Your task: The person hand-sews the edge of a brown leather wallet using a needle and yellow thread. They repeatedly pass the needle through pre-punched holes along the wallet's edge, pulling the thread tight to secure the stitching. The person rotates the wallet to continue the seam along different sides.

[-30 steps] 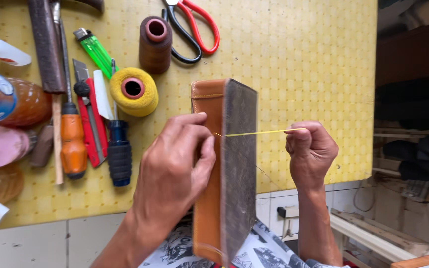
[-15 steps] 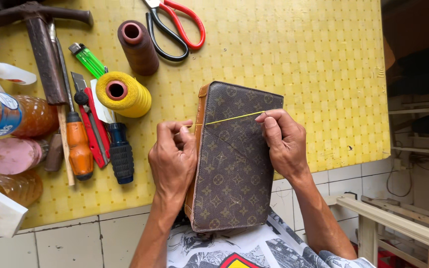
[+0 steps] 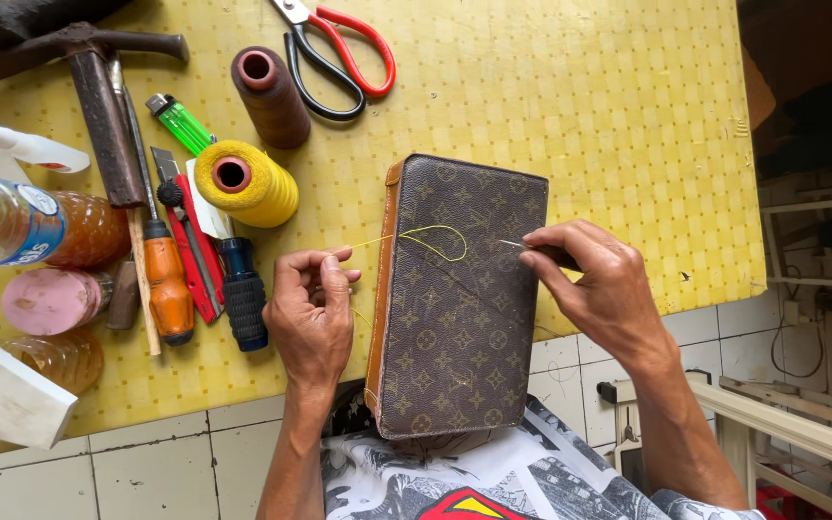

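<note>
While two hands [image 3: 312, 313] [image 3: 594, 284] grip yellow thread [image 3: 435, 236], one wallet [image 3: 455, 299], two spools [image 3: 246, 181]

The yellow thread [image 3: 432, 237], drawn taut in a straight line between the hands a moment ago, now hangs slack and curls in a loop over the face of the brown patterned wallet [image 3: 459, 299]. The right hand [image 3: 597, 287] sits farther out toward three o'clock, off the wallet's edge (a needle [image 3: 512, 245] shows at its fingertips). The left hand [image 3: 312, 313] sits lower, toward seven o'clock.
</note>
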